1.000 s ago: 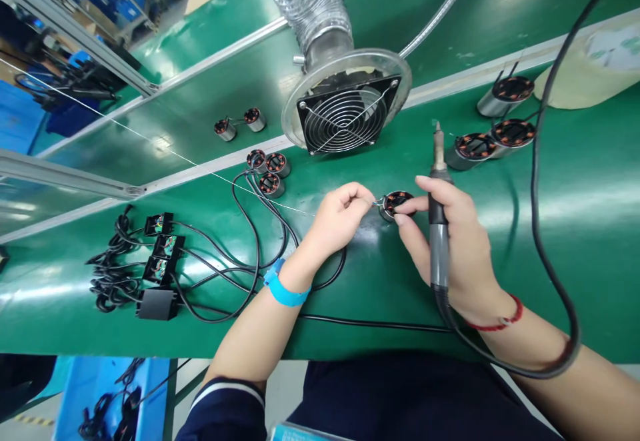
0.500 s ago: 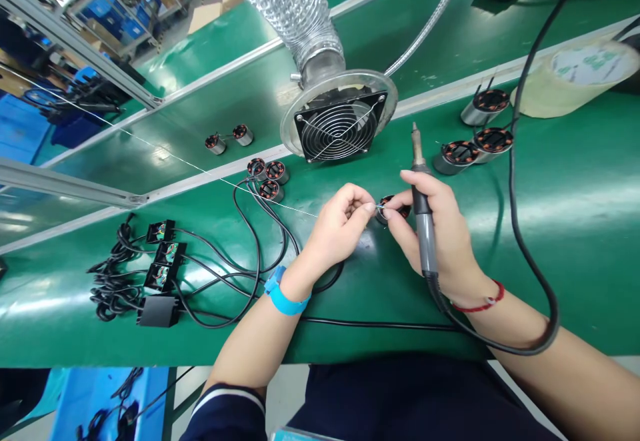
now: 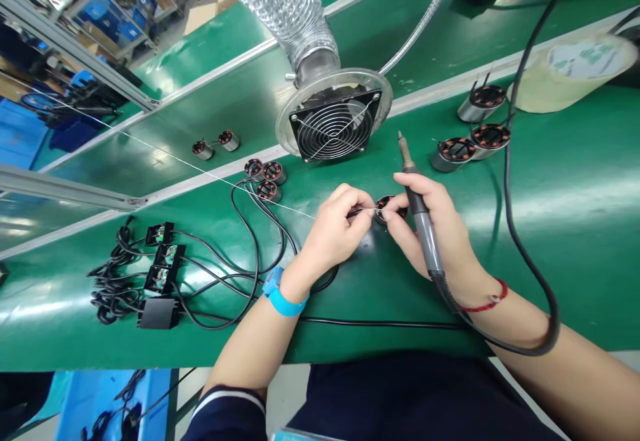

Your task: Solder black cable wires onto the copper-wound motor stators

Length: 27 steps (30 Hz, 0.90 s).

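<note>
My left hand (image 3: 336,224) is closed in a pinch on a thin wire at the edge of a small motor stator (image 3: 389,205) with copper windings, which rests on the green bench (image 3: 575,181). A fine solder wire (image 3: 200,168) runs from that pinch up and to the left. My right hand (image 3: 440,231) is wrapped round a soldering iron (image 3: 419,218), tip pointing up and away, while its thumb and forefinger touch the stator. The iron's black cable (image 3: 520,174) loops off to the right.
A fume extractor fan (image 3: 333,124) on a silver duct stands just behind my hands. Other stators lie at back right (image 3: 470,141), centre left (image 3: 265,178) and further back (image 3: 215,144). Black cabled connector blocks (image 3: 160,271) lie at left; a tape roll (image 3: 570,71) sits far right.
Both hands have stayed on the stator. The soldering iron in my right hand has tilted a little to the left, and the view has shifted slightly.
</note>
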Tool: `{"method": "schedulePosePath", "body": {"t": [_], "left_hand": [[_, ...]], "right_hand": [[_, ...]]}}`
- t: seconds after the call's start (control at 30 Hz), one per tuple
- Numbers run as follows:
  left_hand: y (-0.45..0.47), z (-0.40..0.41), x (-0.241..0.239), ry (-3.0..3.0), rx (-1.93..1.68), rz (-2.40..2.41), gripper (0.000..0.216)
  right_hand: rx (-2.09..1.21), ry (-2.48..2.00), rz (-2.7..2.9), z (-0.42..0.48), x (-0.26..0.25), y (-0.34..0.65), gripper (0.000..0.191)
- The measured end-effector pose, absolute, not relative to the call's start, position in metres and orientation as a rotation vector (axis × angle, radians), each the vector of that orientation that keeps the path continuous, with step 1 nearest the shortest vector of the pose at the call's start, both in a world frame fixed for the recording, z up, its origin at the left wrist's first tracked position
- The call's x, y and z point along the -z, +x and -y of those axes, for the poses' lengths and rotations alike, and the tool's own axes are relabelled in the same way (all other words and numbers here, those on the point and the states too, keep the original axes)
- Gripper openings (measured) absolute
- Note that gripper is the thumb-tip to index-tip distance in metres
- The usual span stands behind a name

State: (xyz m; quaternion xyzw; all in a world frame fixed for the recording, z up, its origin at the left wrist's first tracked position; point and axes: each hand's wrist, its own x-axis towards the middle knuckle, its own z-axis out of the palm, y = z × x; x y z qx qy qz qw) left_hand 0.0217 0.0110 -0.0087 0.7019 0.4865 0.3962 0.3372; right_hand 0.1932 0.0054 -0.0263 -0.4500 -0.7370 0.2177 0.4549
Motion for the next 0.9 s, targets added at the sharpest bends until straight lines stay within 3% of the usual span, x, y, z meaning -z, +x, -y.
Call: {"method": "schedulePosePath", "body": {"t": [0.3,0.7,0.9], "left_hand": [[0.019,-0.010,0.018,1.893,-1.038,-1.344,0.012],[0.020,-0.006,0.022,1.734,-1.040,-1.522,0.013],[0.028,-0.003,0.029,1.503,-1.109,-1.452,0.010]], "right_hand": [[-0.479,-1.038,2.034,-0.011,0.030,0.198,0.051],[-0.381,-1.082,2.025,-0.020,0.038,0.189,0.040],[-0.420,-1.147,1.958,-0.019,0.032,0.195,0.050]]}}
